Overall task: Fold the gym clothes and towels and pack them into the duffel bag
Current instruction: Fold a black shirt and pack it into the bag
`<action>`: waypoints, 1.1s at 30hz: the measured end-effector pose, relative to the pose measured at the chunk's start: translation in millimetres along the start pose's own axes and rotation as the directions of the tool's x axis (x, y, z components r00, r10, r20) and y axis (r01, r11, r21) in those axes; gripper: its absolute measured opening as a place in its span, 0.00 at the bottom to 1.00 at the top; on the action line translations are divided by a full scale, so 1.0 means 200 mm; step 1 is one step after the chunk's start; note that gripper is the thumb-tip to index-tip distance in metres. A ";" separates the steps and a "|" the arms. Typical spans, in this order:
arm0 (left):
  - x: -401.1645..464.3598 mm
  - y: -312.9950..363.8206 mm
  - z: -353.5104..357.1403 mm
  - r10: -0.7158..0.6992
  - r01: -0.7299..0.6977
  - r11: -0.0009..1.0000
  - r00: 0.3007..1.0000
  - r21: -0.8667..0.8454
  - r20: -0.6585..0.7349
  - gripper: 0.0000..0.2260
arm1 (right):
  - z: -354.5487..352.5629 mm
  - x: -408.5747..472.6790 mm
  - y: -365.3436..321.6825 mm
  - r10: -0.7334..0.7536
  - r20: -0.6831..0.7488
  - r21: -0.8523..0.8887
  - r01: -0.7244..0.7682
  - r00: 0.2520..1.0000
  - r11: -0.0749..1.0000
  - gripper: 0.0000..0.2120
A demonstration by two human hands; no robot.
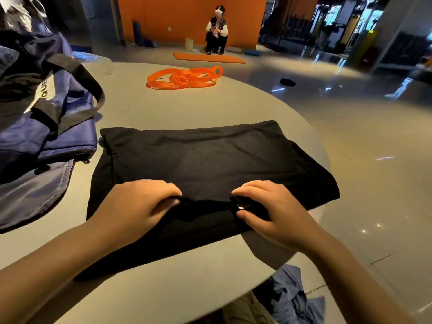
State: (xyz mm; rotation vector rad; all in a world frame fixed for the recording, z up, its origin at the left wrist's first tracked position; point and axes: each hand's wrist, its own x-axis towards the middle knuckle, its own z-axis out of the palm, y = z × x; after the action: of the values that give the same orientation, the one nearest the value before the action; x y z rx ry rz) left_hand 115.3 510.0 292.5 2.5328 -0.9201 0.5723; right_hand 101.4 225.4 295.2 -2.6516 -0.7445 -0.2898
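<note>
A black garment point(205, 160) lies spread flat on the round grey table point(163, 288), partly folded. My left hand point(140, 206) pinches a fold of the black cloth near its near edge. My right hand point(268, 211) pinches the same fold a little to the right, thumb under the cloth. The navy duffel bag point(46, 127) with black straps sits open at the table's left, touching the garment's left corner.
Orange resistance bands point(184, 77) lie coiled at the table's far side. A blue-grey cloth point(289, 293) hangs below the table's near right edge. A person point(216, 31) crouches by an orange mat point(208, 57) on the floor beyond.
</note>
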 end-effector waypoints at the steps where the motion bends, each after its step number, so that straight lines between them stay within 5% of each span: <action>1: 0.01 -0.01 -0.01 -0.099 0.097 0.990 0.995 -0.098 -0.017 0.15 | 0.03 0.01 0.00 0.018 0.007 -0.006 -0.018 1.000 1.000 0.21; 4: 0.02 -0.03 -0.02 -0.232 0.223 0.927 0.973 -0.302 0.006 0.13 | 0.08 0.08 0.03 -0.023 -0.128 -0.069 0.015 0.991 0.998 0.14; 9: 0.01 0.00 -0.05 -0.150 0.123 0.951 0.986 -0.283 -0.075 0.12 | 0.03 0.14 0.00 -0.131 -0.403 -0.256 0.026 0.906 0.966 0.05; 11: -0.02 0.00 -0.07 -0.027 0.022 0.971 0.999 -0.239 -0.017 0.10 | 0.02 0.09 0.00 -0.208 -0.399 -0.318 0.078 0.893 0.945 0.04; 13: -0.08 0.00 -0.08 0.115 -0.099 0.985 0.987 -0.144 0.108 0.12 | 0.04 0.01 0.02 -0.228 -0.243 -0.328 0.141 0.943 0.934 0.09; 16: -0.13 0.01 -0.07 0.134 -0.115 0.984 0.981 -0.135 0.140 0.14 | 0.04 -0.10 0.06 -0.110 -0.100 -0.125 0.097 0.989 0.987 0.16; 20: -0.06 -0.08 -0.06 -0.003 0.020 0.993 0.989 -0.113 0.146 0.19 | -0.04 -0.09 0.16 0.213 -0.315 0.152 -0.172 0.925 0.973 0.16; 22: -0.03 -0.16 -0.02 -0.080 0.083 0.997 0.960 0.000 0.269 0.22 | -0.07 -0.05 0.30 0.409 -0.309 0.116 -0.393 0.858 0.912 0.17; 24: -0.05 -0.18 0.03 -0.145 0.130 0.989 0.924 0.065 0.354 0.22 | -0.06 -0.04 0.46 0.579 -0.150 -0.043 -0.590 0.802 0.806 0.21; 27: -0.09 -0.12 0.07 -0.149 0.109 0.986 0.909 0.123 0.389 0.23 | -0.06 -0.02 0.59 0.603 -0.072 0.003 -0.605 0.794 0.796 0.20; 30: -0.10 -0.08 0.06 -0.098 0.069 0.994 0.922 0.090 0.375 0.25 | -0.12 0.02 0.64 0.598 -0.188 0.135 -0.583 0.779 0.802 0.17; 33: -0.11 -0.07 0.05 -0.054 0.009 0.992 0.931 0.125 0.362 0.25 | -0.15 0.05 0.67 0.645 -0.259 0.042 -0.659 0.719 0.751 0.17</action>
State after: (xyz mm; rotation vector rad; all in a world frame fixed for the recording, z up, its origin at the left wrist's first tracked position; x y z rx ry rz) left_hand 112.4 525.9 269.6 2.8169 -0.9897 0.1485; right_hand 179.5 111.7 285.7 -2.6495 0.3134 -0.4410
